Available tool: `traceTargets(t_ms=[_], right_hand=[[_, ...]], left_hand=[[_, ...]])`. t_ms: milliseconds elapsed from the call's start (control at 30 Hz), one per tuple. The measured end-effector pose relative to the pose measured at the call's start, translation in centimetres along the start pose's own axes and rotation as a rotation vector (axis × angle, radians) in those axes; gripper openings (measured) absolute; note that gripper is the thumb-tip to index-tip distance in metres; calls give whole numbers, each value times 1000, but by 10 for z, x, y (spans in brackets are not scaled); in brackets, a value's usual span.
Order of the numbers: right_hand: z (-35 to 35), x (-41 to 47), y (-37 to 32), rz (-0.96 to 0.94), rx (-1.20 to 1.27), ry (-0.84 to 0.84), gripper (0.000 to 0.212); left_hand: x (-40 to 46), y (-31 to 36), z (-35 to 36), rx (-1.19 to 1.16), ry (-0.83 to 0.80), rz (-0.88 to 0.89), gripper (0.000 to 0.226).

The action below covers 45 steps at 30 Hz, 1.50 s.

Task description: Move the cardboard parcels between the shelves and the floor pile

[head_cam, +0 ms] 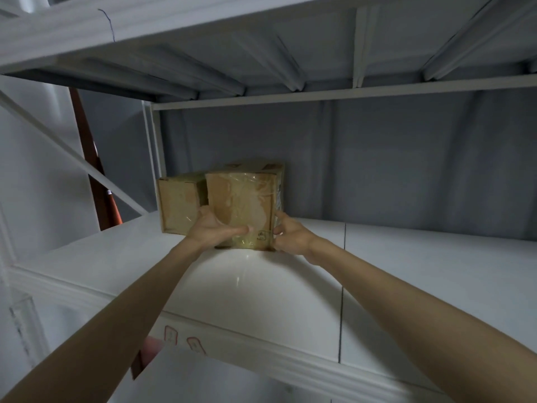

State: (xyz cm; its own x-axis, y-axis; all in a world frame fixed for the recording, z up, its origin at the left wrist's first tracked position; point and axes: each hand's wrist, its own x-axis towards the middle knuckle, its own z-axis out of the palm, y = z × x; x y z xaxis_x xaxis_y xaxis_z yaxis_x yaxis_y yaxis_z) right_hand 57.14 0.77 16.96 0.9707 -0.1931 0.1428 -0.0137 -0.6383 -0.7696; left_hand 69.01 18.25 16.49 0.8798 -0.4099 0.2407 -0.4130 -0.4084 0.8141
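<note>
Both hands [220,229] round tape-glossed brown cardboard parcel [242,207] w/ worn face

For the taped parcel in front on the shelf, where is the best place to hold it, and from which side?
By its two side faces near the bottom front corners, coming from the open front of the shelf. The front parcel is boxy with flat sides; the left hand and right hand already flank it. The second parcel crowds its left side further back, so a grip near the front looks easier.

Head view, close, facing shelf [406,271]
</note>
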Motion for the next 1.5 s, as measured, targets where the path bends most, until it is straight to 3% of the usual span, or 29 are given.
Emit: traceTargets(t_ms=[333,433,733,867,967,1100,1167,1300,1500], right_hand=[[-38,-67,18,-194,-20,7,73],[-40,-79,16,-250,-61,-10,78],[-38,-101,47,-357,-7,-25,70],[-38,-100,55,-389,-71,-51,77],[-45,-92,63,-414,18,72,72],[-72,-67,82,-238,98,523,41],[-90,-53,95,-110,137,628,49],[-114,-28,116,108,233,548,92],[-112,-11,126,82,383,368,110]], left_hand=[[-40,42,50,-78,155,-108,172],[-50,53,60,-177,134,-96,172],[-68,55,73,-189,93,-48,163],[-65,54,78,-215,107,-1,164],[-60,50,76,-203,134,32,161],[-50,41,66,-208,89,42,157],[-46,37,59,-205,53,31,159],[-38,27,47,-204,-15,33,160],[-34,18,33,-204,-120,52,156]])
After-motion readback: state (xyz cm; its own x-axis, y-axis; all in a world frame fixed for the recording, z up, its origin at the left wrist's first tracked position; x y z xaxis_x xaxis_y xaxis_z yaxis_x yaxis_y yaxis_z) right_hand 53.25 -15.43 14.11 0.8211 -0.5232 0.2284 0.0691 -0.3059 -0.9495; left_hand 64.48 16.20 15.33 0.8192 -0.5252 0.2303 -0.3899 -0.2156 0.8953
